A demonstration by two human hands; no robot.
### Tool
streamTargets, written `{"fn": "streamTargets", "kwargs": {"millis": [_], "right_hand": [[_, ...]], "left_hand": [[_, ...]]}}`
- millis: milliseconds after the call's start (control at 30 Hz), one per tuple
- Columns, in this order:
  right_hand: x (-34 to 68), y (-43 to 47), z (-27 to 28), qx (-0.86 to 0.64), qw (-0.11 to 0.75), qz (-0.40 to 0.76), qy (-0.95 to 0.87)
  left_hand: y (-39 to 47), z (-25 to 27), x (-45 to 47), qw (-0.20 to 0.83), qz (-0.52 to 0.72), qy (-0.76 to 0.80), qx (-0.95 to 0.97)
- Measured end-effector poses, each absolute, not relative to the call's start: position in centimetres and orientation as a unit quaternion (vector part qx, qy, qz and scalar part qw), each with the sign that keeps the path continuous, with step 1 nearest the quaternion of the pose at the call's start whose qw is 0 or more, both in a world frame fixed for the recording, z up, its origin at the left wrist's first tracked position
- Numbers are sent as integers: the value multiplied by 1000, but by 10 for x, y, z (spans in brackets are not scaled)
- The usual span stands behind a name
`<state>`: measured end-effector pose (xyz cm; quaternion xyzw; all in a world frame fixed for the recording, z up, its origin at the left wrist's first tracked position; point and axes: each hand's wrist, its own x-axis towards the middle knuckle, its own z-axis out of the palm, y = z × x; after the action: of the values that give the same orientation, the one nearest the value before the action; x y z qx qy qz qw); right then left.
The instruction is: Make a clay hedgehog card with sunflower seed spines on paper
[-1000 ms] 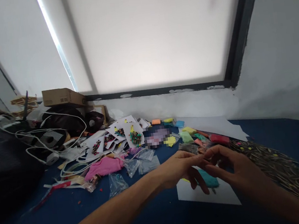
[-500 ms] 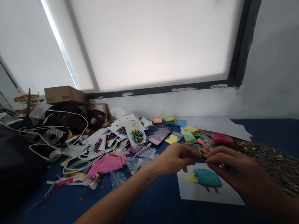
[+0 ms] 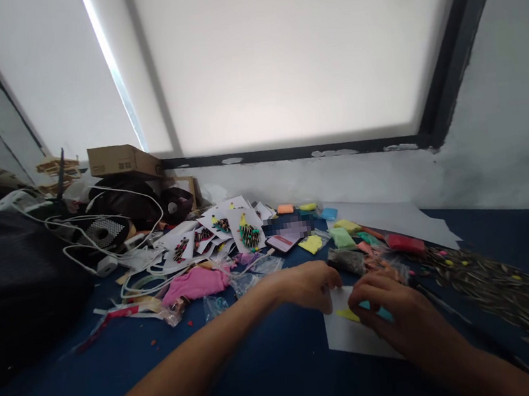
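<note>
My left hand [image 3: 310, 285] hovers at the upper left of a white sheet of paper [image 3: 347, 341], its fingers curled inward; whatever they may hold is hidden. My right hand [image 3: 396, 307] is over the sheet, thumb and fingertips brought together just above the clay figure. I cannot make out what is between them. The figure has a yellow clay pointed head [image 3: 348, 315] and a turquoise clay body [image 3: 377, 311], which my right hand largely covers. Brown striped sunflower seeds [image 3: 507, 290] lie in a wide heap to the right, some bright bits among them.
Beyond my hands lie packets of coloured clay, among them red [image 3: 405, 243] and pale green [image 3: 341, 238], and a phone [image 3: 285, 239]. Cards with seed-covered figures [image 3: 248, 232] are piled left of it. Pink clay [image 3: 198, 284], plastic bags and white cables [image 3: 133, 272] crowd the left side.
My right hand has come left and down over the clay figure, hiding most of its turquoise body. My left hand remains close by with fingers curled. The whole view has shifted slightly.
</note>
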<state>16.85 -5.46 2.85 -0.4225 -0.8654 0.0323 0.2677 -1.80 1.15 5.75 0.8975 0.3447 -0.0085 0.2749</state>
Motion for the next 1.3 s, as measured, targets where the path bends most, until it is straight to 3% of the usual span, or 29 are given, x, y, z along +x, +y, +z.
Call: {"fn": "streamTargets", "kwargs": {"millis": [1300], "right_hand": [[152, -55, 19, -383, 170, -47, -907]], "left_hand": [[19, 50, -23, 310, 8, 300, 902]]}}
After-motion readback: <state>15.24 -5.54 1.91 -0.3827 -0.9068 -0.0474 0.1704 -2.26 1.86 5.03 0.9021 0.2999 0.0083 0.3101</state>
